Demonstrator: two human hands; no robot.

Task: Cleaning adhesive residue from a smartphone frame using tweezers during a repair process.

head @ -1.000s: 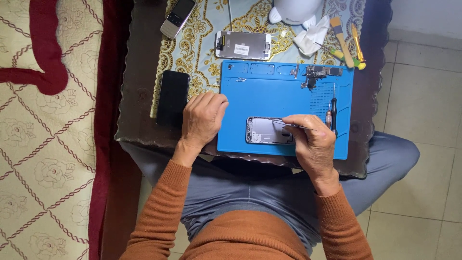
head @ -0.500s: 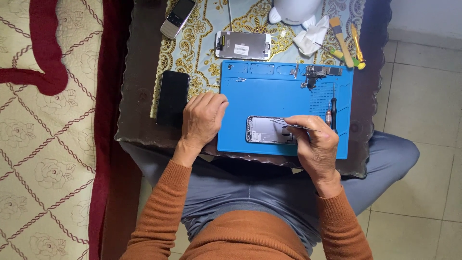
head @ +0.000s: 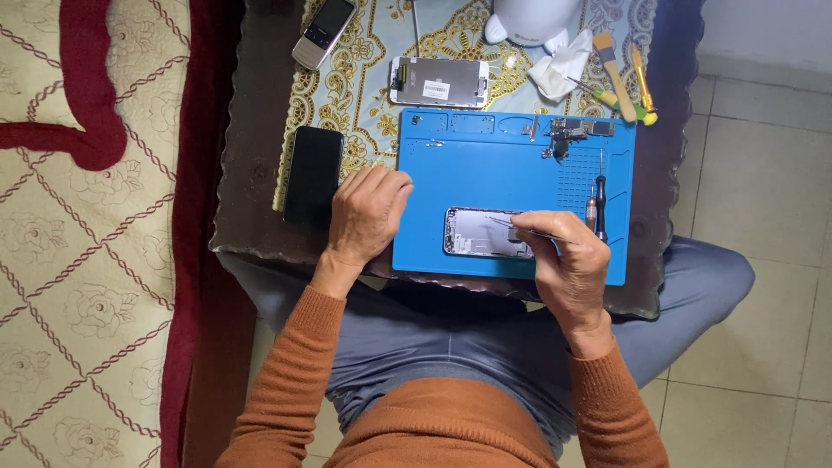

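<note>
An opened phone shell lies on a blue work mat on a small dark table. My right hand holds thin metal tweezers whose tips point left over the inside of the shell. My left hand rests with curled fingers on the mat's left edge, holding nothing I can see. Small removed phone parts sit at the mat's far right.
A black phone lies left of the mat. Beyond it are a detached screen panel, a silver keypad phone, a white lamp base, a tissue, a brush and screwdrivers. A patterned cushion lies at left.
My right hand has shifted slightly along the phone shell with the tweezers, and the tips now reach further left. My left hand has stayed put.
</note>
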